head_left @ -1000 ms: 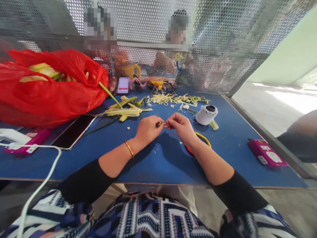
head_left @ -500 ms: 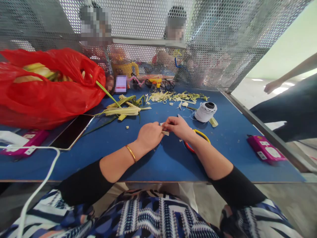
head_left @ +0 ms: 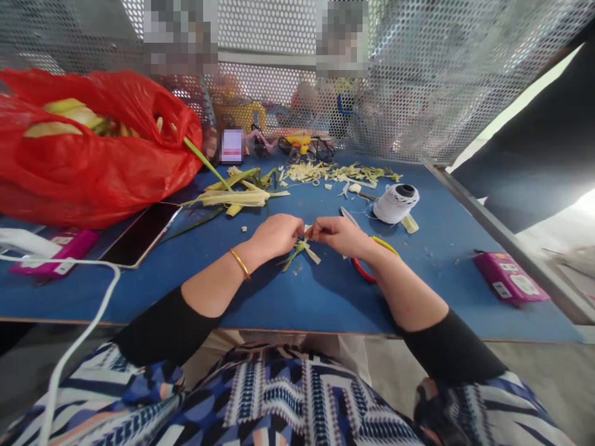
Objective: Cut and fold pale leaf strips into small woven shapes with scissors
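Between my hands is a small bundle of pale and green husk strips (head_left: 303, 248), its loose ends spreading below my fingertips. My left hand (head_left: 277, 234), with a gold bangle at the wrist, pinches it from the left. From the right, the closed fingers of my right hand (head_left: 335, 233) grip its upper part; the exact grip point is hidden. Scissors (head_left: 365, 271) with red and yellow handles lie partly under my right forearm. Beyond them stands a cone of white thread (head_left: 393, 205), a loose thread trailing left. Longer husk strips (head_left: 239, 198) lie behind my left hand.
A red plastic bag (head_left: 134, 167) of husks fills the left, near a dark phone (head_left: 142, 238) and a purple packet (head_left: 77, 251) with a white cable. Husk scraps (head_left: 309, 172) lie along the back by a perforated metal screen (head_left: 279, 93). Another purple packet (head_left: 509, 277) is at right.
The husk bundle's spread ends now show below my fingers; before, mostly one pale end showed. My hands have moved slightly apart. The view has shifted, and the person at right appears as a large dark shape.
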`<state>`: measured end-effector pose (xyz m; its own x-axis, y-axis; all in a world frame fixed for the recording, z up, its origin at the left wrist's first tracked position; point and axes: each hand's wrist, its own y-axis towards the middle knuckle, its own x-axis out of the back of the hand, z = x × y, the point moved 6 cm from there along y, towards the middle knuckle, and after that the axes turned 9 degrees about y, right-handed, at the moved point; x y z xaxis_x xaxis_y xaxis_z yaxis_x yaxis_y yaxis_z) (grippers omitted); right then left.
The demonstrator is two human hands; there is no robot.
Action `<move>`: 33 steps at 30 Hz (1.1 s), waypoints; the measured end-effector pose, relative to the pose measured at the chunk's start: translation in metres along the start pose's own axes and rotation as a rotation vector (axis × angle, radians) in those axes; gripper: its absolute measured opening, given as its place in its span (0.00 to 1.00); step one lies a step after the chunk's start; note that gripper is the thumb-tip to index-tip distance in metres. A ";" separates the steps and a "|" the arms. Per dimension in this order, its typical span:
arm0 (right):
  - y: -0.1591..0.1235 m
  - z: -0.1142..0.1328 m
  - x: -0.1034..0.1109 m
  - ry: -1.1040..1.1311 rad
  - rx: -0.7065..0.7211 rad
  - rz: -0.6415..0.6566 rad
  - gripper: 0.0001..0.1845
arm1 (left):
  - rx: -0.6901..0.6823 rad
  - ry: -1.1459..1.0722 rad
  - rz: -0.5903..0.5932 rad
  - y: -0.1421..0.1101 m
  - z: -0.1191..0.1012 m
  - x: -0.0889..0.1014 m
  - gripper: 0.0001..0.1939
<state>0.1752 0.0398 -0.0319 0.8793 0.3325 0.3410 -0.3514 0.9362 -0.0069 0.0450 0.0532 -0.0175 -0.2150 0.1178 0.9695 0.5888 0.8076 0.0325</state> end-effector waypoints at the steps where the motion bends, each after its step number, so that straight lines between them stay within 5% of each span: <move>1: -0.001 0.002 -0.001 -0.033 0.008 0.010 0.08 | 0.000 0.032 -0.007 -0.001 0.000 0.000 0.15; 10: -0.006 0.010 -0.006 -0.184 -0.005 0.081 0.10 | 0.042 0.010 0.021 0.001 0.012 0.016 0.07; 19: -0.006 0.014 -0.005 -0.325 0.046 0.086 0.07 | 0.219 -0.746 0.127 0.006 0.012 -0.008 0.09; 33: -0.003 0.009 0.002 -0.154 -0.019 0.042 0.07 | 0.357 -1.155 0.288 0.002 0.006 -0.028 0.07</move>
<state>0.1752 0.0363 -0.0227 0.8037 0.3518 0.4800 -0.3798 0.9241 -0.0412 0.0475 0.0549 -0.0462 -0.7795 0.6099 0.1427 0.5225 0.7588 -0.3889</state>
